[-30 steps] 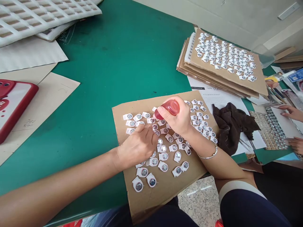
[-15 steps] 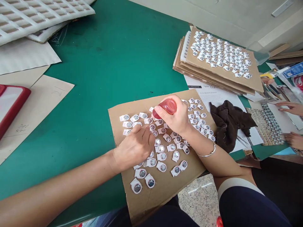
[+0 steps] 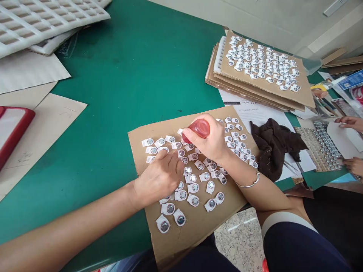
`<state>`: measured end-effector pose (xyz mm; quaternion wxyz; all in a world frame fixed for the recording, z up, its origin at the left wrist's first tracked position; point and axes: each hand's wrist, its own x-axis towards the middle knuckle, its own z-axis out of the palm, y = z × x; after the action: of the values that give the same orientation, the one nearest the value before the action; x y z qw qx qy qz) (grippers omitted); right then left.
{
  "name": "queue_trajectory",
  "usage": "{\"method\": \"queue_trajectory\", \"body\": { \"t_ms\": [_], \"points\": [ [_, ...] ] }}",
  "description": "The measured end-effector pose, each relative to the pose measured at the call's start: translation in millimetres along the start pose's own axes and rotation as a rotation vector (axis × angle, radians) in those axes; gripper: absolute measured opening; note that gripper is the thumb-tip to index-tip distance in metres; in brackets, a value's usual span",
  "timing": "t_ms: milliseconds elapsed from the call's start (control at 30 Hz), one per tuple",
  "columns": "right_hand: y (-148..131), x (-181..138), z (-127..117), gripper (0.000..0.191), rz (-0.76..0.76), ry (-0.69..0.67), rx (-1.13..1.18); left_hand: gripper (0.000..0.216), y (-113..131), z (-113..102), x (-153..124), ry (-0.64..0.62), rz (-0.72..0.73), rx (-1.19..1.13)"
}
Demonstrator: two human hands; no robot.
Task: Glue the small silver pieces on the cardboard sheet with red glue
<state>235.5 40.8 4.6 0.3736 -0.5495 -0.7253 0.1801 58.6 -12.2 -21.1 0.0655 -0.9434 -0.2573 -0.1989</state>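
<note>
My right hand is wrapped round a translucent red squeeze bulb or bottle, its lower end hidden. Beside it, my left hand rests low over the cardboard sheet, fingers curled in and tips turned away from view; what they hold, if anything, is hidden. Many small round silver pieces on white backings, such as this one, are spread in loose rows across the sheet around both hands. Some lie beneath my hands and are partly covered.
A stack of cardboard sheets with more silver pieces stands at the back right. A dark brown cloth lies right of my sheet. Another person's hand is at the far right. White gridded trays and a red-edged object are at left.
My hands keep nearly the same pose over the sheet, and the view has shifted very slightly. At the far right, the other person's hands have moved with a white sheet.
</note>
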Motion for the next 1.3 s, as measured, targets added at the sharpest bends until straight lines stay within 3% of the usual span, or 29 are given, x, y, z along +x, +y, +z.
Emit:
{"method": "queue_trajectory", "body": {
  "t_ms": [300, 567, 1300],
  "points": [
    [-5.7, 3.7, -5.8, 0.033, 0.026, 0.034, 0.0, 0.025, -11.0, -2.7, -0.8, -0.029, -0.034, -0.14],
    [-0.3, -18.2, -15.3, 0.028, 0.15, 0.216, 0.111, 0.023, -23.9, -4.2, -6.8, -0.012, -0.194, -0.466],
    [6.3, -25.5, -3.0, 0.026, 0.161, 0.211, 0.096, 0.014, -25.0, -1.7, -10.3, 0.017, -0.177, -0.488]
  ]
}}
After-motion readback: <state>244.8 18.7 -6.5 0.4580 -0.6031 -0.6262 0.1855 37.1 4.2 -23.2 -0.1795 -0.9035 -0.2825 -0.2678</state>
